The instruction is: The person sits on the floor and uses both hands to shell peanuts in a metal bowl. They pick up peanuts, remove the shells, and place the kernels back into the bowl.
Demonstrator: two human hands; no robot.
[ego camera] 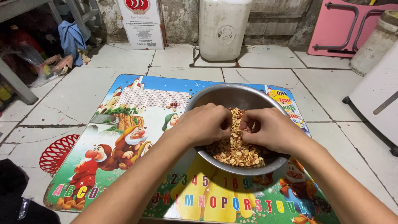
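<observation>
A round steel bowl [224, 94] stands on a small colourful cartoon-printed table [137, 108]. It is filled with pale and reddish-brown peanuts [236, 150]. My left hand [203, 124] and my right hand [271, 129] are both inside the bowl, side by side, fingers curled over the peanuts. The fingertips of the two hands nearly meet at the middle and pinch some peanuts between them. A few loose dark skins lie on the table left of the bowl.
A red plastic basket [58, 152] lies on the tiled floor left of the table. A white plastic jerrycan [223, 29] and a cardboard box [141, 23] stand against the back wall. A pink folded table [346, 27] leans at the back right.
</observation>
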